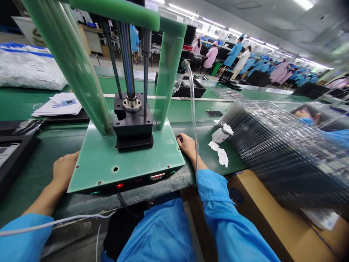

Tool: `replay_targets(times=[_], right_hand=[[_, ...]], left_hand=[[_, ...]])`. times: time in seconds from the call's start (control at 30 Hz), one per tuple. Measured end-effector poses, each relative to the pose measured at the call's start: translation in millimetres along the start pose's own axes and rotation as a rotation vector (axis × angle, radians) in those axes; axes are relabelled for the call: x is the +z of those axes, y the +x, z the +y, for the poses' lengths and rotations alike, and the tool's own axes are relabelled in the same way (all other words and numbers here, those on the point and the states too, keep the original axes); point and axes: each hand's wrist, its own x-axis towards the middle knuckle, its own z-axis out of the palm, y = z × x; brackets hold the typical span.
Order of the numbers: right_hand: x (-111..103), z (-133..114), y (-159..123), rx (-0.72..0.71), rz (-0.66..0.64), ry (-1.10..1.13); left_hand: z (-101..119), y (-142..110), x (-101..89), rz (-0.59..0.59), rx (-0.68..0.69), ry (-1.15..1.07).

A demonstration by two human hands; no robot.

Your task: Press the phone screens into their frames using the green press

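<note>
A bench press with a green base plate [136,165] stands in front of me, its black pressing block [133,123] hanging under steel rods between green uprights [170,69]. My left hand [64,170] lies against the left side of the base, its fingers hidden behind the plate's edge. At the right side, my right hand [187,145] is closed, fingers curled in against the base; what they hold, if anything, is hidden. A red-lit switch [120,186] and a small counter [157,177] show on the base's front. A clear hose [192,109] passes by my right wrist.
Stacked clear plastic trays [275,145] stand at right above a cardboard box [261,207]. A small white container [220,135], scraps of tissue [223,157] and a phone [214,113] lie nearby. Papers [58,105] are at left. A co-worker's hand [308,114] shows behind the trays.
</note>
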Motion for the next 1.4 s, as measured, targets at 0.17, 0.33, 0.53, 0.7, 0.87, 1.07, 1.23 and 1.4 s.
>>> replay_targets(times=[0.17,0.33,0.53,0.7,0.87,1.07,1.23,1.4], right_hand=[[-1,0,0,0.005,-0.003,0.002],[-1,0,-1,0.003,0.001,0.007],[-2,-1,-1,-0.003,0.005,0.020],[-4,-1,-2,0.000,0.001,0.014],[-5,-2,-3,-0.006,-0.014,-0.012],[-3,-3,9,0.026,-0.031,-0.082],[-4,7,46,0.124,-0.032,-0.175],[-11,38,89,0.282,-0.047,-0.270]], left_hand=[[1,0,-1.7,-0.008,-0.018,0.012],[0,2,-1.1,-0.010,-0.009,0.001],[-1,1,1.2,0.021,-0.003,-0.029],[-2,1,1.5,0.028,0.016,-0.049],[-1,0,1.0,0.028,0.018,-0.060],[-1,-1,2.0,0.035,0.035,-0.060],[-2,0,3.1,0.021,0.031,-0.042],[-3,3,6.7,0.014,0.039,-0.055]])
